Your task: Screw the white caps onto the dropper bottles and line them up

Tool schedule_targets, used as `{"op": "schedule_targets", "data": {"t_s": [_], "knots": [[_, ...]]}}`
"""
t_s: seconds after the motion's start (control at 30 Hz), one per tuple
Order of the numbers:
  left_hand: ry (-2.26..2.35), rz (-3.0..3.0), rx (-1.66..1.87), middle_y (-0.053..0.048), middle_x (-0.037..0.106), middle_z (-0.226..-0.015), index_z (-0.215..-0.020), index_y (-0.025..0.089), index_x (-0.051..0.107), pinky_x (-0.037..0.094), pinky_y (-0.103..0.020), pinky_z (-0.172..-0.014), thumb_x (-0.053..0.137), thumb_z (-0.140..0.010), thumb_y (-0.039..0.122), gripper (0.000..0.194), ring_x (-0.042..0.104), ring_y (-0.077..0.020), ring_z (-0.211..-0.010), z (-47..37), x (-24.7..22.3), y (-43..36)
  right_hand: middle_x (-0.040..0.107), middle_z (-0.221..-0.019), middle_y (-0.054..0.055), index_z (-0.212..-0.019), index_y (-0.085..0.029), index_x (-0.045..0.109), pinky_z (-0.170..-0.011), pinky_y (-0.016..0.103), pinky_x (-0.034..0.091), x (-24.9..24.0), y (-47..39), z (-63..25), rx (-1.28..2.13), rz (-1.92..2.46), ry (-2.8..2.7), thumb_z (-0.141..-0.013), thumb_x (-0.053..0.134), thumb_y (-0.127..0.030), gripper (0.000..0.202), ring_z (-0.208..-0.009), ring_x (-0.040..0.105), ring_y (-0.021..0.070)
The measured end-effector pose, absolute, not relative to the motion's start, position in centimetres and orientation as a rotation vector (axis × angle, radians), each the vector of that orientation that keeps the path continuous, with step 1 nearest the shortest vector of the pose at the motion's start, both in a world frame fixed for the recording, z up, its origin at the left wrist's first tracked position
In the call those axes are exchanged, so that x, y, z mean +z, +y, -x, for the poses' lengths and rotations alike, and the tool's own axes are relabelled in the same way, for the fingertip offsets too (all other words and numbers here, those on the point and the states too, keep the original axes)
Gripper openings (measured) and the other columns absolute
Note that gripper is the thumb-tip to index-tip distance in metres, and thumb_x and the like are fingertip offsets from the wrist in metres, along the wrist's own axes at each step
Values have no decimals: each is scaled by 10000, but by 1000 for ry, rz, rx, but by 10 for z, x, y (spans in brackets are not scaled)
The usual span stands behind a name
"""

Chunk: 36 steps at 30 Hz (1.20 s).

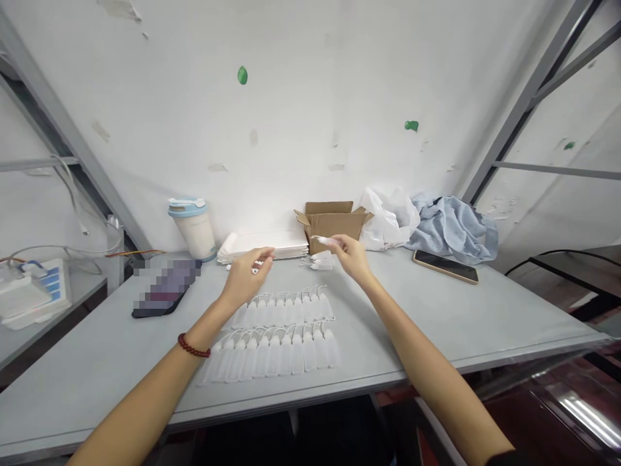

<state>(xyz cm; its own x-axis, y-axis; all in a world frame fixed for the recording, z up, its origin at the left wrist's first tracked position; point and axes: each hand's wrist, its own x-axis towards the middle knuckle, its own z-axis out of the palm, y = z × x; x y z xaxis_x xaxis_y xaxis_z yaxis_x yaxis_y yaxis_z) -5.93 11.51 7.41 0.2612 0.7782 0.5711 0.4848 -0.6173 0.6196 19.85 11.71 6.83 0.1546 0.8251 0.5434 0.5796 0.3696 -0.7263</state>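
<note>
Two rows of small translucent white bottles (276,357) with thin white loops at their tops lie side by side on the grey table (388,323). My right hand (350,254) pinches one small white bottle (326,241) in front of the cardboard box, above a few more white bottles (321,261). Over the left end of the back row is my left hand (246,277), its fingers curved and apart with nothing seen between them. A small white piece shows just behind its fingers.
Along the wall stand a lidded cup (195,232), a white stack (264,244), an open cardboard box (334,223), a white plastic bag (388,220) and blue cloth (451,226). A phone (445,266) lies at right, a dark pixelated item (169,288) at left.
</note>
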Motion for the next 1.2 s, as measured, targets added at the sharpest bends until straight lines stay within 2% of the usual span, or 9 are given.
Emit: {"op": "schedule_targets", "data": {"t_s": [0.1, 0.2, 0.37, 0.5, 0.67, 0.83, 1.2], "knots": [[1336, -2211, 1303, -95, 719, -957, -942, 133, 668, 517, -271, -706, 468, -837, 308, 286, 674, -189, -811, 70, 71, 126, 688, -892, 101, -987, -106, 639, -683, 296, 427, 66, 122, -214, 191, 1386, -1462, -858, 501, -397, 347, -742, 580, 189], [1456, -2318, 1209, -103, 720, -974, -935, 130, 675, 511, -283, -725, 428, -839, 302, 316, 672, -197, -808, 78, 71, 133, 691, -937, 94, -995, -116, 632, -710, 281, 428, 62, 122, -212, 130, 1487, -1712, -863, 533, -338, 276, -806, 595, 189], [1493, -2459, 965, -115, 733, -910, -896, 128, 698, 490, -329, -759, 435, -785, 263, 316, 663, -241, -821, 85, 64, 145, 698, -928, 67, -921, -150, 647, -756, 280, 413, 49, 121, -194, 97, 1524, -2062, -779, 659, -206, 153, -887, 585, 205], [1453, -2559, 731, -94, 738, -834, -812, 162, 709, 469, -315, -713, 465, -741, 245, 268, 664, -250, -790, 94, 59, 152, 662, -973, 133, -875, -114, 649, -812, 320, 395, 44, 121, -190, 12, 1547, -2193, -739, 675, -114, 139, -946, 548, 250], [1452, -2625, 521, -81, 711, -724, -701, 188, 690, 426, -293, -626, 502, -677, 215, 192, 646, -248, -698, 98, 58, 149, 620, -1005, 159, -912, -105, 643, -839, 337, 381, 41, 123, -193, -65, 1592, -2254, -768, 666, -133, 148, -968, 519, 265], [1499, -2644, 424, -54, 616, -540, -488, 204, 558, 375, -279, -565, 493, -652, 186, 177, 602, -226, -604, 93, 57, 144, 627, -972, 135, -904, -119, 637, -783, 308, 389, 40, 126, -195, -71, 1616, -2263, -779, 666, -147, 132, -935, 537, 248], [1568, -2606, 402, -56, 648, -572, -587, 205, 621, 392, -278, -573, 521, -644, 217, 116, 626, -241, -654, 91, 55, 143, 639, -938, 123, -842, -126, 626, -692, 265, 374, 49, 126, -198, 41, 1669, -2188, -786, 639, -147, 61, -885, 570, 222]]}}
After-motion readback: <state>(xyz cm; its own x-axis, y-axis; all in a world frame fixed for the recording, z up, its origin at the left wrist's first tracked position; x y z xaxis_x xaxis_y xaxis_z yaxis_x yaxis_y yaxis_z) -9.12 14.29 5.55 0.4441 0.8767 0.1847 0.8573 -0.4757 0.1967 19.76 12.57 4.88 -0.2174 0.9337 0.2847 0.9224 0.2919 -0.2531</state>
